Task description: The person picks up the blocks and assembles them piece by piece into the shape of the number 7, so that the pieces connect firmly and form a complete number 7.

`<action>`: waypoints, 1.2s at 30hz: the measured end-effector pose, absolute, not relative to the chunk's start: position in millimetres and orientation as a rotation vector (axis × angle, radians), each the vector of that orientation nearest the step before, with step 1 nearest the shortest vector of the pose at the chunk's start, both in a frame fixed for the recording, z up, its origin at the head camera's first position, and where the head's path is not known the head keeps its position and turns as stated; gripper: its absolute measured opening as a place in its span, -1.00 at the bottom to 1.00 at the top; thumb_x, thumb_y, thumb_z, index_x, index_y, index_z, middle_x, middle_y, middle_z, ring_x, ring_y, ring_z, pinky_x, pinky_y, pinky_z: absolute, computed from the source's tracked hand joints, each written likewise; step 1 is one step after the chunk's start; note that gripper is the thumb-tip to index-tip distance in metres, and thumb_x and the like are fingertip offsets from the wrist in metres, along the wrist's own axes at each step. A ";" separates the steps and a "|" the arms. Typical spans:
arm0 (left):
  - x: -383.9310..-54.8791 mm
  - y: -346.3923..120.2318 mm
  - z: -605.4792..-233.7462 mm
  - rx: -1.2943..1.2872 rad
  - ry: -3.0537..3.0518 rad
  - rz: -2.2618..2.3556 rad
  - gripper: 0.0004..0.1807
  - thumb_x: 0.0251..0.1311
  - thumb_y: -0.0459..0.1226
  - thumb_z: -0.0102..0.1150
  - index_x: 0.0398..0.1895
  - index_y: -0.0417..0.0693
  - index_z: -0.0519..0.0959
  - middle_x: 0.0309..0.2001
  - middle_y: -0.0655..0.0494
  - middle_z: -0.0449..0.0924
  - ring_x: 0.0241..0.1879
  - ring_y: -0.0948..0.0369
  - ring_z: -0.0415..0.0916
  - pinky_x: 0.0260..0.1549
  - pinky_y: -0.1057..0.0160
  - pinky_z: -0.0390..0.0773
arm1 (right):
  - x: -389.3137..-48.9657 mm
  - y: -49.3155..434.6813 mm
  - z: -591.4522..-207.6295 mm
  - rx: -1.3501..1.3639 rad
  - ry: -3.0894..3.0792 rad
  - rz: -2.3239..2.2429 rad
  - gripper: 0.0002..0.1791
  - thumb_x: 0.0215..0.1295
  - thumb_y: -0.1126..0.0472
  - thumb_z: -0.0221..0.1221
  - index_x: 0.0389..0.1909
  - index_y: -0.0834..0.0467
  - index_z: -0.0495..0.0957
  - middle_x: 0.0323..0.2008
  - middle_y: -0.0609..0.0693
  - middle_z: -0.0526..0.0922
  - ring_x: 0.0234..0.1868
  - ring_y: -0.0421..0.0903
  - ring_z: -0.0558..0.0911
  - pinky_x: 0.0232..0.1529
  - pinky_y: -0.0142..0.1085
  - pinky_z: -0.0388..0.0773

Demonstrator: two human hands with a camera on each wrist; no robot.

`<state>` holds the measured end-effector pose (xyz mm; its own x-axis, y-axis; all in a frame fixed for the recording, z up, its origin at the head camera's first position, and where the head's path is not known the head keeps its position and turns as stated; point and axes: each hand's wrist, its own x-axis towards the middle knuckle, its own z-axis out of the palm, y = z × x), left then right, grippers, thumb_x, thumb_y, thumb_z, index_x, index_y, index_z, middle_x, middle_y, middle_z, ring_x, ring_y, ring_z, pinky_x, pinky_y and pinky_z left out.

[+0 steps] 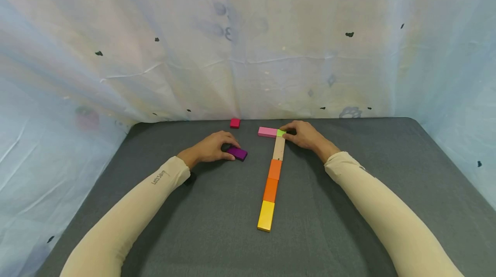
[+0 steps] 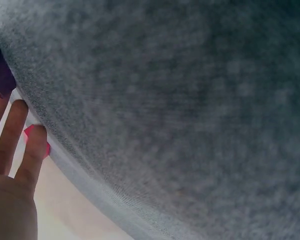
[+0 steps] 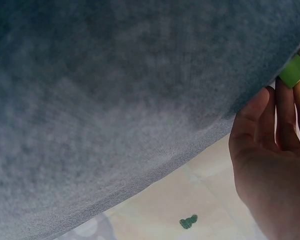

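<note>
My left hand (image 1: 213, 147) pinches a purple block (image 1: 237, 153) between thumb and fingers, left of a line of blocks. In the left wrist view the purple block (image 2: 2, 75) shows only at the edge, partly behind the fingers. The thumb and forefinger of my right hand (image 1: 305, 135) hold a small lime green block (image 1: 280, 132) at the line's far end. This block touches a pink block (image 1: 267, 132) on its left and a plain wooden block (image 1: 279, 147) on its near side. In the right wrist view the green block (image 3: 293, 71) sits at the fingertips.
Two orange blocks (image 1: 273, 180) and a yellow block (image 1: 265, 216) continue the line toward me. A red block (image 1: 234, 123) lies apart near the far edge of the grey table (image 1: 217, 225). A pale curtain (image 1: 271, 53) hangs behind the table.
</note>
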<state>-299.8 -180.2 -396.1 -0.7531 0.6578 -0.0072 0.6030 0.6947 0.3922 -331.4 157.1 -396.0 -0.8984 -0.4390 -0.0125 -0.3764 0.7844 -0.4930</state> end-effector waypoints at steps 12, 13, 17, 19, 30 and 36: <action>-300.5 -180.6 -400.4 1.036 2.759 0.643 -0.62 0.13 -0.15 0.43 0.05 0.03 0.68 -0.08 0.13 0.60 -0.17 0.19 0.44 -0.11 0.18 0.46 | -331.2 157.8 -397.0 -0.664 2.855 -0.745 -0.57 0.46 0.12 0.14 0.29 0.12 0.52 0.22 0.17 0.58 0.28 0.17 0.50 0.32 0.10 0.38; -300.5 -180.8 -400.8 1.036 2.759 0.649 -0.62 0.13 -0.15 0.43 0.04 0.03 0.68 -0.10 0.14 0.59 -0.18 0.20 0.44 -0.13 0.20 0.45 | -331.2 157.8 -397.1 -0.663 2.855 -0.744 -0.57 0.46 0.13 0.14 0.29 0.12 0.52 0.22 0.17 0.58 0.28 0.17 0.50 0.32 0.10 0.38; -300.0 -180.2 -401.2 1.011 2.774 0.672 -0.63 0.13 -0.15 0.44 0.03 0.03 0.68 -0.13 0.15 0.59 -0.22 0.19 0.43 -0.18 0.22 0.43 | -330.9 157.6 -397.0 -0.659 2.855 -0.745 -0.57 0.46 0.13 0.14 0.29 0.12 0.52 0.22 0.18 0.58 0.28 0.17 0.50 0.32 0.10 0.38; -299.7 -179.6 -400.7 0.991 2.793 0.682 -0.63 0.14 -0.16 0.43 0.03 0.02 0.69 -0.14 0.15 0.59 -0.22 0.18 0.44 -0.18 0.22 0.44 | -330.8 157.6 -396.6 -0.658 2.853 -0.749 -0.57 0.46 0.13 0.14 0.29 0.12 0.52 0.22 0.18 0.58 0.27 0.17 0.50 0.31 0.10 0.39; -295.4 -179.8 -396.0 0.788 2.951 0.751 -0.62 0.12 -0.14 0.44 0.03 0.02 0.69 -0.15 0.11 0.56 -0.23 0.16 0.40 -0.23 0.19 0.40 | -331.1 157.8 -395.4 -0.643 2.852 -0.748 -0.57 0.46 0.12 0.14 0.29 0.10 0.53 0.22 0.17 0.58 0.28 0.16 0.50 0.32 0.09 0.39; -292.5 -182.9 -395.1 0.762 3.025 0.743 -0.61 0.11 -0.15 0.45 0.03 0.00 0.69 -0.17 0.07 0.54 -0.26 0.16 0.38 -0.27 0.19 0.37 | -331.2 157.4 -395.6 -0.639 2.846 -0.761 -0.57 0.47 0.11 0.13 0.30 0.10 0.52 0.23 0.17 0.57 0.29 0.17 0.49 0.33 0.10 0.38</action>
<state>-292.5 -182.9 -395.1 -0.8850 0.4327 0.1718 0.4631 0.7800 0.4209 -331.2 157.4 -395.6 -0.9025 -0.4305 -0.0129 -0.3666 0.7836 -0.5015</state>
